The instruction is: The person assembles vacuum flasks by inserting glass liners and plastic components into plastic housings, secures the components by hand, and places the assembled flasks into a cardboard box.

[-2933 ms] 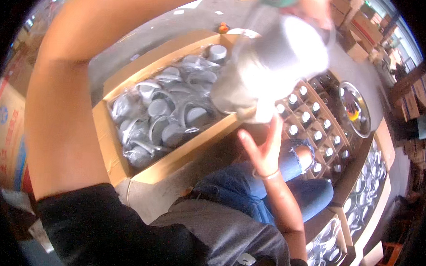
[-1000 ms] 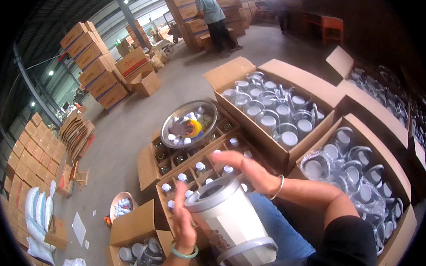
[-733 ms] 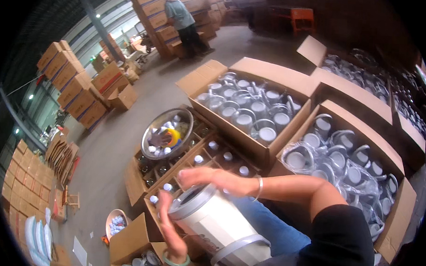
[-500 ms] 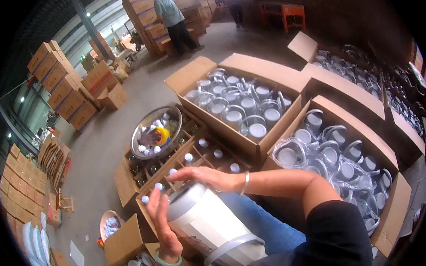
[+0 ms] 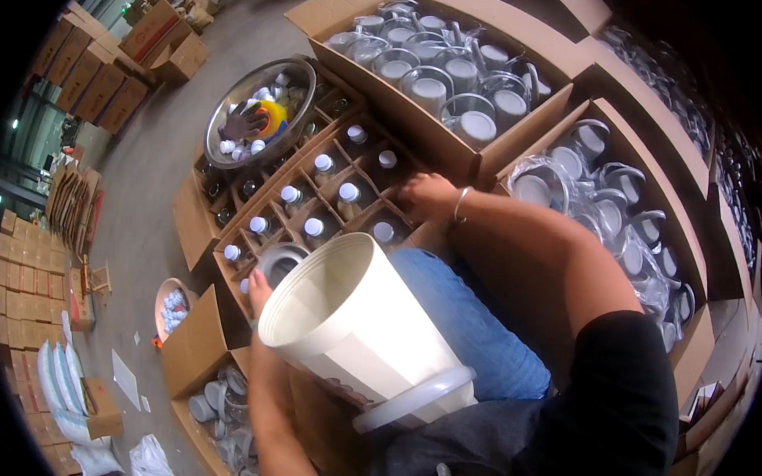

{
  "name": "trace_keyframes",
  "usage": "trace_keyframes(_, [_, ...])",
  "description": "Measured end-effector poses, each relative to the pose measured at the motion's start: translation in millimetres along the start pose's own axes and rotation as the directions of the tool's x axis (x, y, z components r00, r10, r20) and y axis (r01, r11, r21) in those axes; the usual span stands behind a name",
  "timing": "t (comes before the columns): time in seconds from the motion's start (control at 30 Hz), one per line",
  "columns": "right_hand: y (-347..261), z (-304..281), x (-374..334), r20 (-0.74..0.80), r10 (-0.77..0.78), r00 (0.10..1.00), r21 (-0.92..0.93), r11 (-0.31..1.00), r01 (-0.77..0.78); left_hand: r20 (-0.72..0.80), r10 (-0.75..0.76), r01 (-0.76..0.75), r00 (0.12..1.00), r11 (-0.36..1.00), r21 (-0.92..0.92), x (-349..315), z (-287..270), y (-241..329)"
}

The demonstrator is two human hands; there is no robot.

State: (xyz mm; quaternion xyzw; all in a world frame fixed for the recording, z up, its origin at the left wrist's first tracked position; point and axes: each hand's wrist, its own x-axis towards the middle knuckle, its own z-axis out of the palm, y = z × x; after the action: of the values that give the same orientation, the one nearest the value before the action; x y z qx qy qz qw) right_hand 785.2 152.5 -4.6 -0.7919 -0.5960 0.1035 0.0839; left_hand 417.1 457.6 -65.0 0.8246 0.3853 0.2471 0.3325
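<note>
A white flask body [image 5: 351, 330] lies tilted across my lap, with its open mouth toward the upper left and a grey ring round its lower end. My left hand [image 5: 258, 290] shows just past the mouth, mostly hidden behind the flask, and holds a grey collar ring [image 5: 280, 259]. My right hand [image 5: 427, 195] is stretched out over a divided carton [image 5: 196, 221] of white-capped bottles [image 5: 346, 191]. Its fingers dip into one cell, and what they grip is hidden.
A metal basin [image 5: 225, 104] with white caps and a yellow object sits on the divided carton's far end. Open cartons of wrapped grey lids stand beyond [image 5: 387, 102] and to the right [image 5: 694, 277]. A small bowl of caps [image 5: 174, 307] and another carton [image 5: 193, 349] sit at lower left.
The grey collar has come off the flask mouth and is now in my left hand. My right hand left the flask top and reached forward into the divided carton. The view tipped down.
</note>
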Motion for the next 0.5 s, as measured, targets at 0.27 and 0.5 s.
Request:
trace_keyframes(0.27, [34.3, 63.3, -15.7, -0.166, 0.138, 0.976, -0.018, 0.99, -0.143, -0.222, 0.287, -0.187, 0.932, 0.904, 0.384, -18.4, 15.1, 64.4])
trace_keyframes(0.5, [-7.5, -78.3, -10.2, -0.173, -0.032, 0.984, -0.033, 0.999, 0.027, 0.008, 0.156, -0.154, 0.988, 0.984, -0.094, -32.0, -10.1, 210.1])
